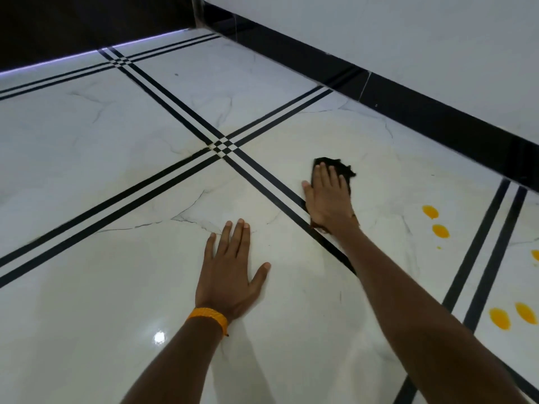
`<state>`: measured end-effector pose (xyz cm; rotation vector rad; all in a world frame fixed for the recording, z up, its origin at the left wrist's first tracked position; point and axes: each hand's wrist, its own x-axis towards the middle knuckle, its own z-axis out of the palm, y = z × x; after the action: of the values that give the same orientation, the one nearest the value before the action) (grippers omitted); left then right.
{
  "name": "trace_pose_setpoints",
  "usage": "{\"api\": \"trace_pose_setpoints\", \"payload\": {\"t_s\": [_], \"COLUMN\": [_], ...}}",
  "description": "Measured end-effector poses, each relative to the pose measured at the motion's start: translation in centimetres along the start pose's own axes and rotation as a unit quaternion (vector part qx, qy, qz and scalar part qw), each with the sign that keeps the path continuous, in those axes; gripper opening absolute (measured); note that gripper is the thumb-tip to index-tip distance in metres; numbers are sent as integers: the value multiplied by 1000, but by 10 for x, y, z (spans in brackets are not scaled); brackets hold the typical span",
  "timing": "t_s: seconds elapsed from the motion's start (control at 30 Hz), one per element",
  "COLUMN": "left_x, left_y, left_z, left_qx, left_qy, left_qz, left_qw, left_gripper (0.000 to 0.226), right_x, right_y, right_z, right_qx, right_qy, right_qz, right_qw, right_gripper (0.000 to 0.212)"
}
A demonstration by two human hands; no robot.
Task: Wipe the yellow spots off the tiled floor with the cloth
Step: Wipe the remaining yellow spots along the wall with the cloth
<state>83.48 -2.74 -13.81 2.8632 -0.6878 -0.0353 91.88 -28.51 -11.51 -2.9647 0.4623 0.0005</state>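
Note:
A dark cloth [342, 167] lies flat on the white marble-look tiled floor [116, 141], mostly hidden under my right hand [329, 199], which presses it down with straight fingers. Only the cloth's far edge and a scrap near my wrist show. My left hand [233, 269] rests palm-down on the tile nearer to me, fingers spread, an orange band on its wrist. Several yellow spots sit to the right of the cloth: two [430, 212] [440, 231] past the cloth on the same tile, two larger ones [499, 318] [526, 313] beyond the black double stripe, one at the right frame edge.
Black double stripes [186, 112] cross the floor in a grid and meet just left of the cloth. A black skirting board [408, 112] runs under a white wall at the back right. A dark wall with a lit strip [58, 61] borders the far left.

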Motion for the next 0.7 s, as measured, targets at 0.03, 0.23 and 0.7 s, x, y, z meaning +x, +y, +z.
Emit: {"api": "trace_pose_setpoints", "payload": {"t_s": [0.03,0.23,0.7], "left_x": [0,-1,-1], "left_y": [-2,1,-1], "left_z": [0,0,2], "left_qx": [1,0,10], "left_qy": [6,4,8], "left_qz": [0,0,6], "left_qw": [1000,1000,1000], "left_gripper": [85,85,87], "right_x": [-7,-117,-144], "right_y": [-19,-8,30], "right_z": [4,2,4], "right_qx": [1,10,-14], "right_qy": [0,-38,-16], "right_qz": [-29,-240,-250], "right_qw": [1000,970,968], "right_gripper": [82,72,74]}}
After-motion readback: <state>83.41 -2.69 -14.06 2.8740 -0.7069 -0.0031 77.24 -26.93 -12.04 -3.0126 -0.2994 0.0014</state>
